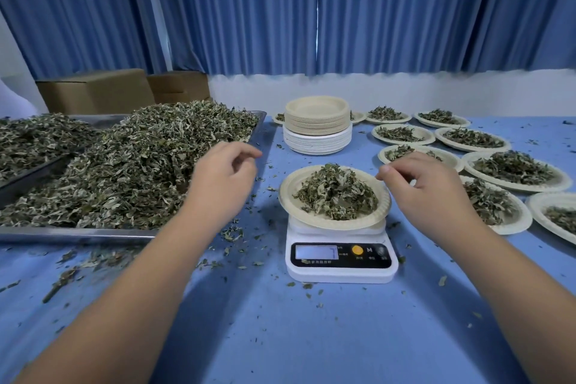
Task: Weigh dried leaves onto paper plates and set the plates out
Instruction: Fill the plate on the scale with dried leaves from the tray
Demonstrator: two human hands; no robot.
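Round cream paper plate (287, 193) of dried green leaves (335, 193) sits on white digital scale (341, 273). Left hand (223, 179) and right hand (428, 185) flank it, fingers loosely curled, empty.

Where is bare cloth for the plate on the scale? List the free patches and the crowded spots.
Free: the blue cloth nearer than the scale, between the forearms; the far right corner beyond the filled plates. Littered but open: the strip between tray and scale. Crowded: right of the scale, plates nearly rim to rim.

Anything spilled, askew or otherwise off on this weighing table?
Loose leaf bits lie scattered on the blue tablecloth, thickest in front of the metal tray and around the scale. The plate on the scale overhangs its platform. Nothing looks damaged.
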